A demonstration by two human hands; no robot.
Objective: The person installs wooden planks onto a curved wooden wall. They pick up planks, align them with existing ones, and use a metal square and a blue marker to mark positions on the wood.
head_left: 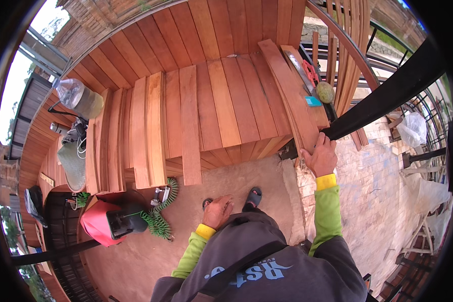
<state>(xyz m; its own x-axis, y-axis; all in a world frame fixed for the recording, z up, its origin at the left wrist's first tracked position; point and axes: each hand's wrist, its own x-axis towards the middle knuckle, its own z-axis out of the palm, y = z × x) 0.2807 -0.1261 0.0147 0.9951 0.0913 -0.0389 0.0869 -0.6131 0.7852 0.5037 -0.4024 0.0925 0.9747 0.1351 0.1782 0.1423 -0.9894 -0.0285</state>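
My right hand [321, 157] is at the near end of a reddish wooden plank [283, 93], which lies lengthwise across the bench's right part. Its fingers are bent around the plank's end and edge; the underside of the grip is hidden. My left hand [218, 211] hangs in front of my body, above the floor. Its fingers are loosely extended, and I see nothing in them. Just right of the plank lie a long silver metal tool [300, 69], a red-handled item [310, 74], a small teal piece [313, 101] and a roundish greenish thing [325, 92].
More loose planks [190, 126] lie across the slatted wooden bench [225, 105], overhanging its front. A bottle [78, 98] stands at the left. Below it are a red bag-like thing [101, 221] and a coiled green hose [158, 224]. A black metal beam [387, 90] slants at the right.
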